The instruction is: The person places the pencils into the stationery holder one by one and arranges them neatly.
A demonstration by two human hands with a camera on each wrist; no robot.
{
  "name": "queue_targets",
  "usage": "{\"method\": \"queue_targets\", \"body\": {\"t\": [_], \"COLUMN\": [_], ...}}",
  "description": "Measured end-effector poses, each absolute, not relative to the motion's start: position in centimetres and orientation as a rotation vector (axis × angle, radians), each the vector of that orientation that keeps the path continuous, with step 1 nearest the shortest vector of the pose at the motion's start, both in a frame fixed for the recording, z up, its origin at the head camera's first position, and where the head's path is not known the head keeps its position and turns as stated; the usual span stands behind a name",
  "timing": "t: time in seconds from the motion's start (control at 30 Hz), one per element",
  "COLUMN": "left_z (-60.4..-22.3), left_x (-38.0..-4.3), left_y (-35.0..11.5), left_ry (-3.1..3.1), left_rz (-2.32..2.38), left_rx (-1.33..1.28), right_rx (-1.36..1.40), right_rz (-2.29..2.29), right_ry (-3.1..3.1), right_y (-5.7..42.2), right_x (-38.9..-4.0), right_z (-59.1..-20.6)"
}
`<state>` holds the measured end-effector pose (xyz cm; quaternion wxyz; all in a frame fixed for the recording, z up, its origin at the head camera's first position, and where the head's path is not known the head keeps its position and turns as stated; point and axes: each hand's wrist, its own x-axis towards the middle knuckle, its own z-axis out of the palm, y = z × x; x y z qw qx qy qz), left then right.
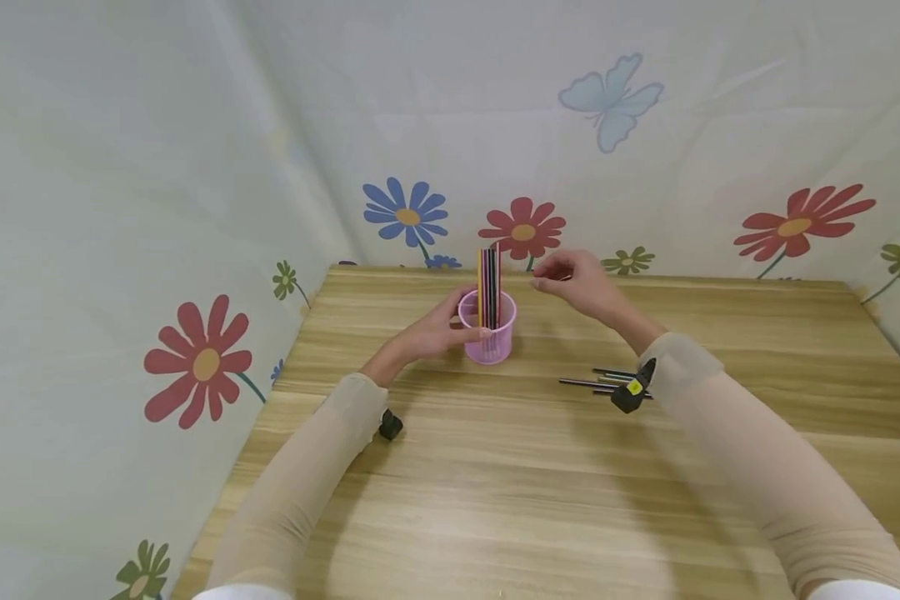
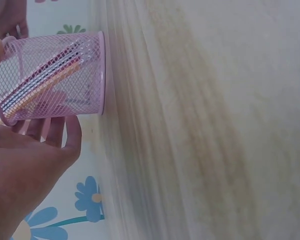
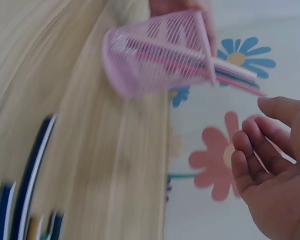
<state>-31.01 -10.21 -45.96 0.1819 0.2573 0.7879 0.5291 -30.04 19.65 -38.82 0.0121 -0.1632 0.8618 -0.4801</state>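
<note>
- Head view: a pink mesh cup (image 1: 503, 345) stands upright near the middle of the frame, towards the far edge of a wood-grain table (image 1: 510, 492).
- A tight bundle of pencils (image 1: 491, 283), yellow, black and red among them, stands in the cup, rising well above its rim.
- The person's left hand (image 1: 437, 333) comes in from the left of the frame and grips the cup, thumb across the front and fingers round the far side.
- The right hand (image 1: 587, 287) is raised just right of the cup, fingers loosely bent and thumb apart from them, holding nothing.
- Right of centre, a few loose dark pencils (image 1: 576, 382) lie on the table, partly hidden by a black wrist camera (image 1: 627, 398) on the right sleeve (image 1: 750, 450).
- Behind the table hangs a pale sheet (image 1: 465, 108) printed with flowers and, at upper right, a blue butterfly (image 1: 611, 100).
- Left wrist view: the cup appears sideways at upper left, pencils slanting inside; the left hand's fingers press its lower side, the thumb near its rim.
- Right wrist view: the cup is at upper centre, pencil ends pointing right. The right hand, at the right edge, is relaxed and bare-palmed, its thumb tip near those ends. Loose pencils blur at lower left.
</note>
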Motion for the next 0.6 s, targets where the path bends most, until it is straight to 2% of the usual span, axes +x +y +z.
{"method": "queue_targets", "body": {"t": [0.3, 0.6], "left_z": [-45.7, -45.9], "left_x": [-30.9, -30.8], "left_y": [-10.2, -10.2], "left_ry": [2.238, 2.23], "left_rz": [1.489, 1.486], "left_rx": [0.724, 0.729], "right_rx": [-0.62, -0.723], "right_rz": [-1.216, -1.106], "right_ry": [2.73, 2.721], "right_y": [24.1, 27.0], "right_x": [-28.2, -25.9], "right_z": [-40.4, -44.3]}}
